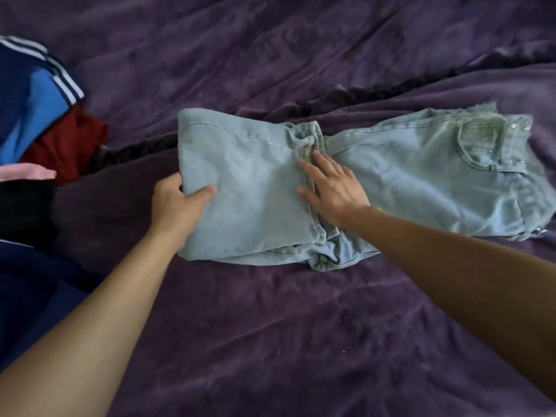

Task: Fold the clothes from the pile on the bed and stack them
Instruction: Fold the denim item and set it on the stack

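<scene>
Item: light-blue jeans (406,182), lying across a purple blanket (270,341), waistband end to the right, legs doubled back so the leg hems (313,152) sit at the garment's middle.

Left hand (176,206): at the jeans' folded left edge, thumb on top and fingers tucked beneath, clamped on the fold.

Right hand (334,188): fingers straight and spread, pressing flat on the hems, gripping nothing.

Step, as judged: first fold made, second pending. The next move likely calls for lifting the gripped fold over toward the waistband while the flat hand keeps the hems from sliding, then squaring the edges.

Left of the jeans, well apart: blue jacket with white stripes (33,94), maroon garment (69,139), pink garment (24,171), black garment (24,203). All are cut off by the frame, so whether they form pile or stack cannot be told. The left hand's fingers under the denim are hidden.
</scene>
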The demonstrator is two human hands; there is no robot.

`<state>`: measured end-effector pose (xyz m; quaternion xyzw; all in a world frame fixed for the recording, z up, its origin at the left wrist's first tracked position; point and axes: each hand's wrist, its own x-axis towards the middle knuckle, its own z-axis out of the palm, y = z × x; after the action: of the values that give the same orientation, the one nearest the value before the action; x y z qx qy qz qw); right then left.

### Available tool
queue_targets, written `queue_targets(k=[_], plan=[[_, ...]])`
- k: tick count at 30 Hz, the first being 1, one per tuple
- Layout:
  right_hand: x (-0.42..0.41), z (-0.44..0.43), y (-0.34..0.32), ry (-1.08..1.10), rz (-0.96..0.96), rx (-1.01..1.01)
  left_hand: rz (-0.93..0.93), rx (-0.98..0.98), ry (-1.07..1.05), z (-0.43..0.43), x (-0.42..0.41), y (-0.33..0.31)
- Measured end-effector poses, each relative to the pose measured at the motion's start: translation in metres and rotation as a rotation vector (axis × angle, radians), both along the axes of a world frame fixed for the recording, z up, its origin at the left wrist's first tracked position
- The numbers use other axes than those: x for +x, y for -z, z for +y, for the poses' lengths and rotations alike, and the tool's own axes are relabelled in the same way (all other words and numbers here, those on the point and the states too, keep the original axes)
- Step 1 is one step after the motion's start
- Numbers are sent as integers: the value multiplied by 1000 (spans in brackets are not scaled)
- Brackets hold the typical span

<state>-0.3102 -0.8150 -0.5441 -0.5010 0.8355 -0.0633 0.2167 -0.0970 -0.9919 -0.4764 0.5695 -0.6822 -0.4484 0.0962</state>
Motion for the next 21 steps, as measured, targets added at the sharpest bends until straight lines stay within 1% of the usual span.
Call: queue_targets(k=[2, 6, 8, 10, 13, 15, 17, 18, 19, 20, 21], plan=[[-17, 36, -19, 125, 1, -109, 35, -43, 153, 14, -21, -38], [-76, 118, -53, 422, 54, -241, 87, -239, 476, 66, -91, -105], [-110, 155, -69, 585, 92, -275, 102, -318, 564, 102, -132, -125], [-145, 191, -81, 722, 121, -326, 96, -356, 602, 141, -174, -136], [-191, 241, -90, 885, 142, -366, 82, -305, 629, 204, -237, -130], [-213, 268, -90, 942, 126, -355, 37, -230, 685, 244, -274, -114], [-227, 286, -88, 965, 107, -335, 30, -16, 724, 274, -301, -91], [-232, 291, -86, 962, 96, -324, 41, 112, 699, 283, -308, -80], [-236, 293, -84, 946, 84, -312, 54, 172, 650, 285, -311, -70], [-239, 291, -82, 913, 74, -298, 65, 133, 591, 281, -309, -61], [-240, 285, -80, 864, 65, -284, 60, 20, 531, 272, -302, -51]])
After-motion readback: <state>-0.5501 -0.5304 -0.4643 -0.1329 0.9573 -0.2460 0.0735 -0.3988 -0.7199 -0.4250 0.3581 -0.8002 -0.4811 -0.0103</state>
